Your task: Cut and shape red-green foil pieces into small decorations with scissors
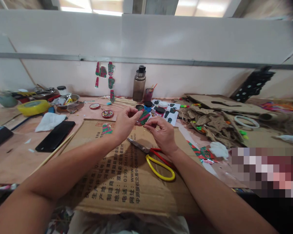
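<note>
A small green and red striped piece [144, 116] is held up between both hands, above the far edge of the cardboard sheet [95, 195]. My left hand [127, 123] pinches its left side with thumb and finger. At its lower right corner, my right hand [161, 132] has fingertips closed on it. Scissors with one red and one yellow handle [160, 167] lie on the cardboard, partly under my right hand and wrist. Another green and red piece [107, 129] rests on the cardboard, left of my left hand.
Behind the hands stand a bottle [139, 85] and small jars [160, 112]. To the left lie a black phone [55, 136], a white wad and yellow tape [34, 107]. Brown burlap scraps [205, 120] and another white wad [219, 150] are at right.
</note>
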A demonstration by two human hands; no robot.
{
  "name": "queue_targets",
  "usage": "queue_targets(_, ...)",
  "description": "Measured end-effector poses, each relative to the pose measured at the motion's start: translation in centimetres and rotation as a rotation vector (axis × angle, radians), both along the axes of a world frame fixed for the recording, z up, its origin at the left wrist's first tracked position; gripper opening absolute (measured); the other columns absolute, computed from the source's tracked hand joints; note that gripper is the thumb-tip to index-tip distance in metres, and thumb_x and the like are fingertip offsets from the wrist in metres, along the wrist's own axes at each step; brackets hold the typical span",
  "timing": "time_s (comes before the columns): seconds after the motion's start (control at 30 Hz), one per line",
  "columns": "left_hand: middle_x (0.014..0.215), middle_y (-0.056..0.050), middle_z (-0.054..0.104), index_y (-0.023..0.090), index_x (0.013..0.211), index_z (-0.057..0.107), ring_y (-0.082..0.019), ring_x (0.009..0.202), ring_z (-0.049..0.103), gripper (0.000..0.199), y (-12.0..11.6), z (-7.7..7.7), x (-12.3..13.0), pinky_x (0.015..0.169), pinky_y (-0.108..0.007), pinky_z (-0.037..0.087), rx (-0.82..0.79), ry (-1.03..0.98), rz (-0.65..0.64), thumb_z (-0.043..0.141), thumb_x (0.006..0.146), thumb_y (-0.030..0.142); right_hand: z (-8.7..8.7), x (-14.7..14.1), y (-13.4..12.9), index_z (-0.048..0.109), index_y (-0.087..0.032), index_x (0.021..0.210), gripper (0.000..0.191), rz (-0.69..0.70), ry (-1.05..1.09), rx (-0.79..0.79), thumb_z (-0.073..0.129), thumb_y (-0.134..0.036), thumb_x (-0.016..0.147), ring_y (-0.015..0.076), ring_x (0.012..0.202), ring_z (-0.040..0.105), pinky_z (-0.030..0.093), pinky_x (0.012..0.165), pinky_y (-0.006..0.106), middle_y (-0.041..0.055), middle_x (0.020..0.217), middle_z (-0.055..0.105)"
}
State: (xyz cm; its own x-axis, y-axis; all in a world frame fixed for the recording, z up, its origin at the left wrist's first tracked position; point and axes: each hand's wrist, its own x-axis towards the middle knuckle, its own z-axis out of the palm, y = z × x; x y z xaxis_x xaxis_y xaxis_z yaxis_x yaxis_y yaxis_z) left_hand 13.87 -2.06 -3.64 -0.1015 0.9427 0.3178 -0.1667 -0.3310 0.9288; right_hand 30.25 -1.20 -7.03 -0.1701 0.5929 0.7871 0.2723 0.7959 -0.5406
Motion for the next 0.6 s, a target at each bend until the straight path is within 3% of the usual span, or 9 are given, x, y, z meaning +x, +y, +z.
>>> queue_targets(0.2, 0.068, 0.003, 0.058, 0.017, 0.076, 0.059, -0.010, 0.060, 0.055, 0.037, -0.28, 0.27, 0.15, 0.057, -0.026, 0.058, -0.002, -0.003, 0.005, 0.086, 0.071, 0.042, -0.08, 0.05, -0.11, 0.070, -0.023, 0.080, 0.023, 0.028, -0.003, 0.059, 0.074, -0.042, 0.092, 0.0202, 0.079, 0.065, 0.052, 0.071, 0.034, 0.0047, 0.084, 0.072)
queue_targets(0.6, 0.068, 0.003, 0.059, 0.017, 0.074, 0.061, -0.010, 0.061, 0.058, 0.029, -0.86, 0.63, 0.39, 0.060, -0.024, 0.056, 0.047, 0.015, 0.023, 0.083, 0.076, 0.035, -0.08, 0.27, 0.20, 0.071, -0.024, 0.082, 0.019, -0.038, -0.015, 0.054, 0.073, -0.039, 0.093, 0.0224, 0.085, 0.066, 0.054, 0.081, 0.038, 0.0045, 0.086, 0.072)
